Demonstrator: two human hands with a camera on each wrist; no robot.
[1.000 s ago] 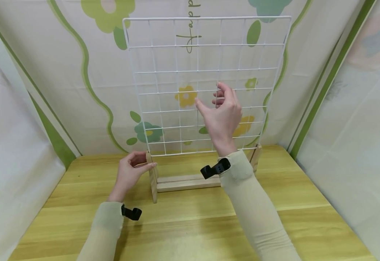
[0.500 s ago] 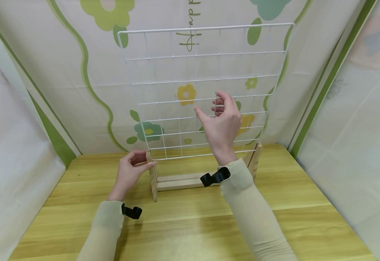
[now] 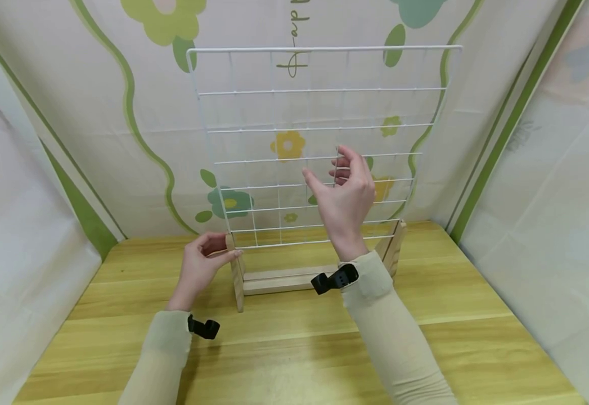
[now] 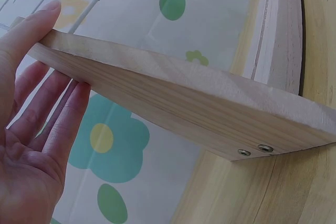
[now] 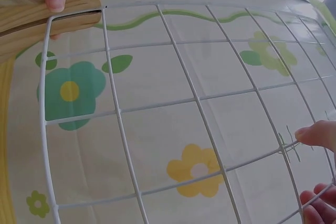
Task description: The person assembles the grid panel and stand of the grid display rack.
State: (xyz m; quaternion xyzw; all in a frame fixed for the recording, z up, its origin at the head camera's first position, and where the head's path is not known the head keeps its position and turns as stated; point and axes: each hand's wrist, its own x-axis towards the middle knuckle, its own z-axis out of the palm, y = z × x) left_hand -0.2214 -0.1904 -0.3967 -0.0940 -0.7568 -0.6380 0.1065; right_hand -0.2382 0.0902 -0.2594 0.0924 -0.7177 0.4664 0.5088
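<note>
A white wire grid panel (image 3: 276, 129) stands above a wooden stand (image 3: 284, 285) with two side uprights and a low crossbar. My right hand (image 3: 347, 194) grips the grid right of its middle, thumb in front and fingers reaching behind a vertical wire. My left hand (image 3: 203, 267) pinches the top of the left upright (image 4: 184, 87) between thumb and fingers. A dark slot runs into that upright's end, and the grid's lower left corner lies at it in the right wrist view. The right upright (image 3: 394, 250) is partly behind my right arm.
The stand rests on a wood-grain table (image 3: 294, 360). Behind it hangs a pale flower-printed cloth (image 3: 162, 112), with white cloth side walls (image 3: 542, 225) at both sides. Two screws (image 4: 265, 148) show low on the left upright.
The grid's top edge has come down in the head view, and its bottom edge has dropped slightly between the uprights. My right hand has moved down with it; my left hand stays in place.
</note>
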